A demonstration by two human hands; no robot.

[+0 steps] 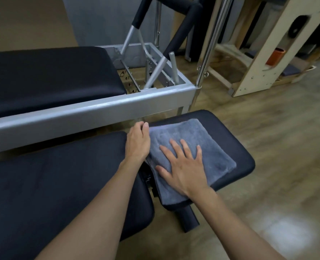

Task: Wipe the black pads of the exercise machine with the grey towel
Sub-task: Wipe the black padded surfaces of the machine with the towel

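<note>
The wooden floor (pixel 268 147) fills the right side of what I see. To the upper left stands a silver metal frame (pixel 91 111) with a long black pad (pixel 48 77) lying inside it. Nearer to me, at lower left, is a second wide black pad (pixel 48 184), and my left forearm crosses over it. Just to its right, across a narrow gap, sits the smaller black pad (pixel 236 145), tilted a little and carried on a dark post underneath. In the far right corner I can make out a pale wooden apparatus (pixel 264 59).

The grey towel (pixel 191 145) lies folded flat on the smaller pad, covering most of its top; its near edge hangs over the pad's near-left side, and bare black shows along the right and far edges.

My right hand (pixel 183 167) lies palm down on the near half of the towel, fingers straight and fanned apart, thumb out to the left, pressing it flat rather than gripping it. My left hand (pixel 137 141) is at the towel's left edge, fingers loosely curled, the thumb and fingertips by the far-left corner. I cannot tell whether it actually pinches the cloth or only rests against it.
</note>
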